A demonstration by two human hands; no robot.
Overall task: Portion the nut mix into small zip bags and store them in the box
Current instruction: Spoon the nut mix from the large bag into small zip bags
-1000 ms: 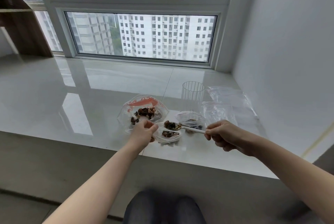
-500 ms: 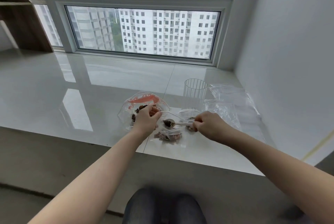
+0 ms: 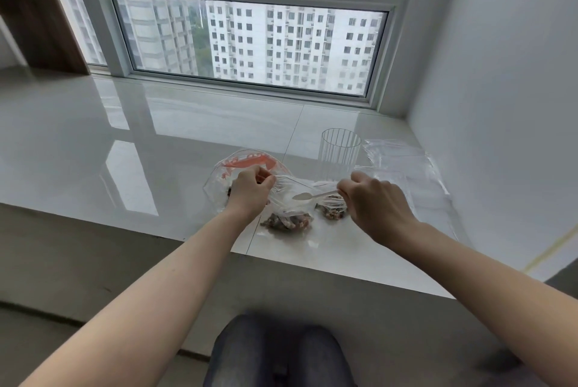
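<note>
Just below the frame's centre, the left hand (image 3: 250, 191) pinches the upper edge of a small zip bag (image 3: 289, 210), its fingers curled on the clear plastic. The bag hangs mouth up, its nut mix (image 3: 287, 221) settled at the bottom, resting on the sill. The right hand (image 3: 372, 203) grips the handle of a white spoon (image 3: 308, 196); the spoon lies nearly level, long axis left to right, bowl pointing left over the bag's mouth. A second small bag (image 3: 332, 210) with nuts sits just right of the first. Behind the left hand lies a large bag (image 3: 244, 164) with a red strip; no writing is legible. A ribbed clear cup (image 3: 339, 152) stands upright at centre right, beside empty bags (image 3: 403, 167). All rest on a glossy white tiled window sill (image 3: 125, 142), window (image 3: 250, 42) above
</note>
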